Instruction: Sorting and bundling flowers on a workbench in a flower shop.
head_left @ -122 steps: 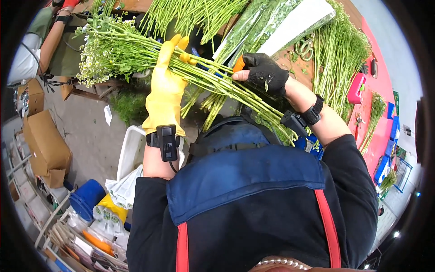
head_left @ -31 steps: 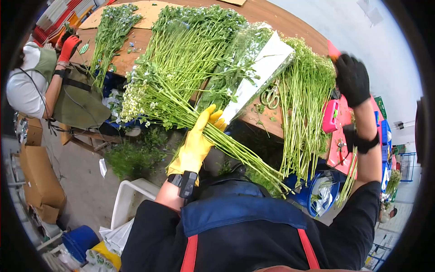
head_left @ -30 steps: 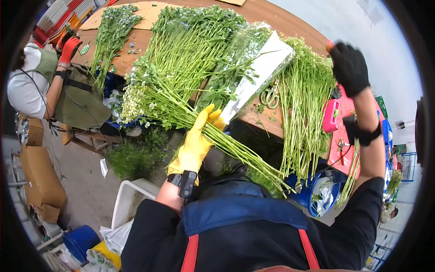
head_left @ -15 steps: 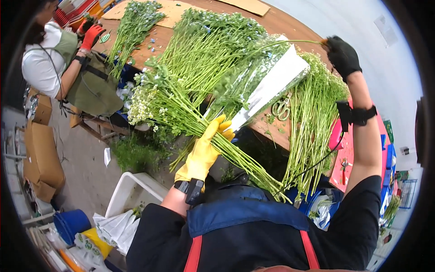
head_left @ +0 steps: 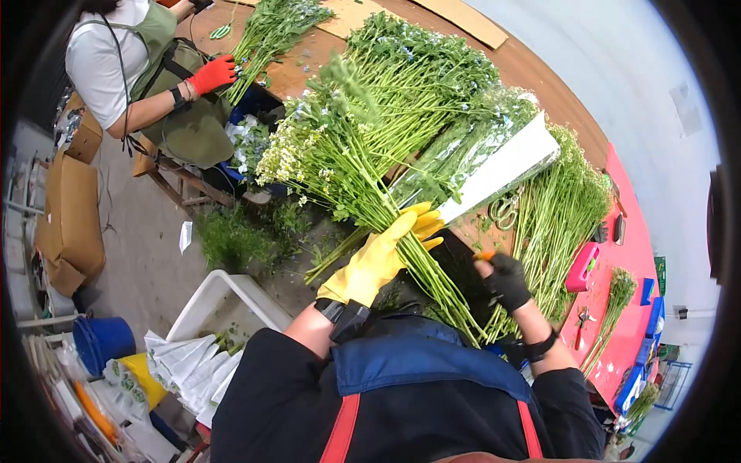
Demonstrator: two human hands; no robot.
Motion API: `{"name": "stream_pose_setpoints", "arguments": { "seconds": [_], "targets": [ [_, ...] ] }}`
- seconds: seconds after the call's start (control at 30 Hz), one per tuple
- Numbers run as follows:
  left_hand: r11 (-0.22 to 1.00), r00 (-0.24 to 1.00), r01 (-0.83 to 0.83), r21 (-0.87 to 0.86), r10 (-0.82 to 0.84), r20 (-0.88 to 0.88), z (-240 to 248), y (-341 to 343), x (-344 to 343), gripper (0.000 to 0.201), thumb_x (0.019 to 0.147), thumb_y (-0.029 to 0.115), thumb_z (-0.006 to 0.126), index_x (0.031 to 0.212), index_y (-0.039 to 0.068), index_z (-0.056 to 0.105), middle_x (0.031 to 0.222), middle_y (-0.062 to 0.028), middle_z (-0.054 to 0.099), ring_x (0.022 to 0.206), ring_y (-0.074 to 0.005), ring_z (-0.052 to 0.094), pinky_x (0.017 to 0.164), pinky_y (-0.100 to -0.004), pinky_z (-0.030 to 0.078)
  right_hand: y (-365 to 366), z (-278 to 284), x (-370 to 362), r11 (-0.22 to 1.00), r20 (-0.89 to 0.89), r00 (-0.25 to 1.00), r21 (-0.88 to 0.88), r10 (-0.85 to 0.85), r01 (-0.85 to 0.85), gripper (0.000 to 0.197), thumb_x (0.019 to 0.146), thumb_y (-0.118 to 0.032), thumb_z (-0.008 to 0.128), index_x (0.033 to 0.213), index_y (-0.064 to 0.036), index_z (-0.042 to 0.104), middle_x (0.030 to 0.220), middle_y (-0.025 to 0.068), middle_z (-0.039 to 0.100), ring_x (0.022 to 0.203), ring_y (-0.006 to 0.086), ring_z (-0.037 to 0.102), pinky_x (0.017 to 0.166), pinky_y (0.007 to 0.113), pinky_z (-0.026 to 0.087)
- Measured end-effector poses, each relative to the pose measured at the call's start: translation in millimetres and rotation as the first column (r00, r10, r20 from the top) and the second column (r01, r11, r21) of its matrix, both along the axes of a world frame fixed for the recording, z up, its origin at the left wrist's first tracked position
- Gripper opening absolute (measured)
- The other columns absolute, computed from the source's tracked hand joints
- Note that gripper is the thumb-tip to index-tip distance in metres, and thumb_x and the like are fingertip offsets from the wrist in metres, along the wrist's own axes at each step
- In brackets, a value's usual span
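Firmly, rubbery yellow-gloved left hand [head_left: 378, 258], slender flower stems [head_left: 363, 193]

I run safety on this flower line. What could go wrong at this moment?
The left hand grips a long bunch by the stems alone; its heavy flower end may sag or snap. The right hand holds an orange-tipped tool, possibly a cutter, close to the left fingers: a slip might nick the glove. Cuttings on the floor may be slippery.
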State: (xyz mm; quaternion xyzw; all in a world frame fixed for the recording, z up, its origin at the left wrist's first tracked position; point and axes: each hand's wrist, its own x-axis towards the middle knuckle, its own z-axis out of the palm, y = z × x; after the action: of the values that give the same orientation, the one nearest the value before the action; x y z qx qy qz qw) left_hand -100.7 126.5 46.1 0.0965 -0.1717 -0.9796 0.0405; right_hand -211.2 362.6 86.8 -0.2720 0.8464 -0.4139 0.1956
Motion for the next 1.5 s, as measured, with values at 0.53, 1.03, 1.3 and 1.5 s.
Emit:
{"name": "stream_pose_setpoints", "arguments": {
  "seconds": [0.53,1.03,1.3,1.5],
  "targets": [
    [0.998,0.994,-0.056,0.029,0.053,0.095,-14,-19,-5,0.037,0.095,0.023,0.057,0.124,0.000,0.052,0.095,-0.0064,0.064,0.097,-0.0243,0.062,0.099,-0.0480,0.047,-130,-17,-96,0.690,0.563,0.691,0.268,0.453,-0.672,0.040,0.086,-0.028,0.064,0.118,-0.0045,0.062,0.110,0.0113,0.066,0.098,0.0192,0.062,0.087,0.031,0.049],
    [0.998,0.994,-0.034,0.060,0.028,0.109,-29,-34,-7,0.040,0.093,0.026,0.060,0.122,-0.001,0.053,0.108,-0.0154,0.065,0.105,-0.0296,0.062,0.095,-0.0408,0.050,-263,-106,-328,0.899,0.745,0.667,-0.291,-0.002,0.327,0.070,0.070,-0.032,0.083,0.129,-0.0126,0.051,0.124,0.0108,0.055,0.103,0.0251,0.060,0.082,0.037,0.054],
    [0.997,0.997,0.071,-0.017,-0.070,0.037,-17,-38,-12,0.039,0.094,0.024,0.059,0.121,-0.004,0.054,0.099,-0.0134,0.068,0.099,-0.0261,0.064,0.090,-0.0375,0.051,-278,24,-187,0.967,0.203,0.946,-0.039,0.253,-0.250,0.029,0.083,-0.024,0.069,0.101,-0.0023,0.068,0.080,0.0053,0.067,0.070,0.0125,0.062,0.064,0.027,0.049],
    [0.960,0.955,0.264,-0.097,-0.274,-0.113,-9,-5,-32,0.040,0.095,0.024,0.058,0.122,-0.005,0.053,0.100,-0.0129,0.068,0.096,-0.0258,0.065,0.089,-0.0398,0.050,-237,73,-102,0.928,-0.774,0.607,-0.074,0.178,-0.366,0.033,0.077,-0.026,0.075,0.097,-0.0024,0.063,0.096,0.0134,0.063,0.087,0.0268,0.061,0.074,0.037,0.048]
  ]
}}
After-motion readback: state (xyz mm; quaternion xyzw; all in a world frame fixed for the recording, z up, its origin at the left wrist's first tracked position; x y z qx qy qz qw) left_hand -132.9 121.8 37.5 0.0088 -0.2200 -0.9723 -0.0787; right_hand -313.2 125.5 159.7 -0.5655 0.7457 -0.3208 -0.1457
